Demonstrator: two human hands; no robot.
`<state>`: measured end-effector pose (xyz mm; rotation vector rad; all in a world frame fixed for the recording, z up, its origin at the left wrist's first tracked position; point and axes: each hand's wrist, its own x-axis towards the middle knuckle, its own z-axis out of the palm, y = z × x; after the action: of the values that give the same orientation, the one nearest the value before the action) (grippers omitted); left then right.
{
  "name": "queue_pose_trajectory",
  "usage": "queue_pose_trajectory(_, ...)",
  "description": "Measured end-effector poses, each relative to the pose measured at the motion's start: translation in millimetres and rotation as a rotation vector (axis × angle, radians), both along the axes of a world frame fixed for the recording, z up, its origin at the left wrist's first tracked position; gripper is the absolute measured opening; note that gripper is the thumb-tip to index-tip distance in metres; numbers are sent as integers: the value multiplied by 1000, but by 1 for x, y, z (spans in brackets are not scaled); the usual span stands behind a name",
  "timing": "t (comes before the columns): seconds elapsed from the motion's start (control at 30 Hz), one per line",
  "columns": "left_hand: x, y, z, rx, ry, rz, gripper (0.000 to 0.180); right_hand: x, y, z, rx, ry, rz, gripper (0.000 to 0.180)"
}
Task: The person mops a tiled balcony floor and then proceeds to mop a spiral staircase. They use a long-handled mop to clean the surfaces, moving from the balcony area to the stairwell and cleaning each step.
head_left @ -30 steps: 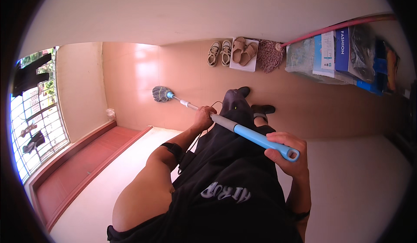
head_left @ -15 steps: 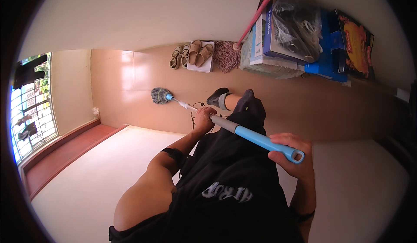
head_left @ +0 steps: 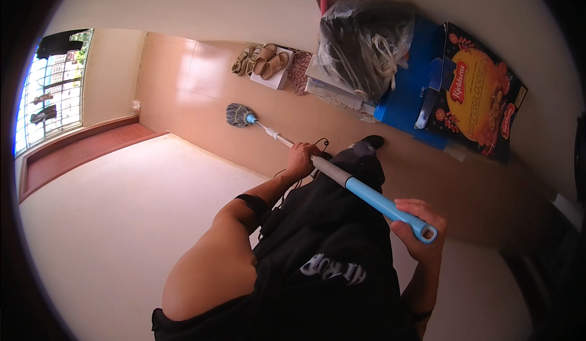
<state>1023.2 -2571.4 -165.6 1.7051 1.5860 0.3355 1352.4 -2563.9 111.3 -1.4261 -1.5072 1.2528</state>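
A mop with a blue and grey handle slants across my front. My left hand is closed around the pole, just above the grey grip. At the blue end, my right hand wraps the handle from beneath, with the hanging hole showing past the fingers. The grey string mop head, joined by a blue collar, rests on the tan tiled floor, ahead and to the left.
Along the wall sit sandals on a white box, with sneakers beside them. A bagged dark item, a blue box and a black-and-yellow carton are piled right. A pink mop leans there. A barred window is left.
My view has turned and shifted right, bringing the pile of boxes closer. My feet have moved. Both hands keep their hold on the mop, whose head stays on the floor.
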Motion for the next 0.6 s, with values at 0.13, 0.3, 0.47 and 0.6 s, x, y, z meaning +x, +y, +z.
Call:
queue_pose_trajectory(0.13,95,10,7,-53,-5,-34,12,91,13,20,-40,-46,-2,36)
queue_pose_trajectory(0.3,189,9,23,-93,-4,-108,17,183,10,35,59,-82,2,36)
queue_pose_trajectory(0.47,284,-20,32,54,-24,-161,19,276,-24,49,126,-145,12,36)
queue_pose_trajectory(0.6,379,-52,27,84,-121,-27,18,361,-37,45,135,-54,-50,26)
